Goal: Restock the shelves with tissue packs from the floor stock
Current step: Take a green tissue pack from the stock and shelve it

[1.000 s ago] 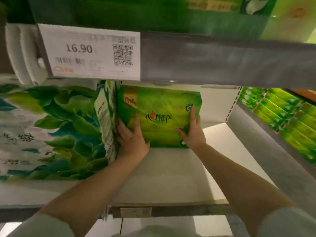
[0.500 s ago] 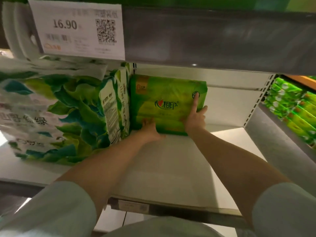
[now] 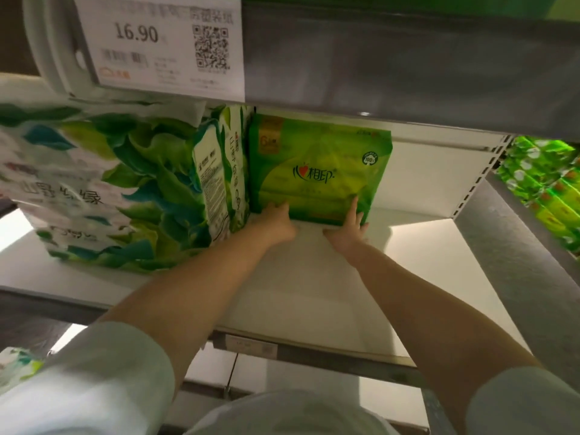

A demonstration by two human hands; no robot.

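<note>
Green pack: tissue pack (image 3: 320, 171), glossy film wrap, standing upright on its long edge at the back of the white shelf (image 3: 314, 293).
Neighbour: leaf-print tissue bundle (image 3: 125, 189) stands touching the green pack's left side.
Left hand: left hand (image 3: 276, 224) at the pack's lower left corner, fingers straight against its front face; nothing pinched.
Right hand: right hand (image 3: 348, 230) at the pack's lower right edge, fingers spread and extended, tips on the wrap; no grip.
Free space: bare shelf to the right of the pack, reaching the perforated upright (image 3: 480, 180).
Overhead: price tag (image 3: 166, 45) reading 16.90 hangs above and left of the pack.
Stage, judged: 1 pack seated; more stock still wanted.
Risk: unsupported right side, so the pack could tip right once the hands leave.
Risk: slick film may slide forward.
</note>
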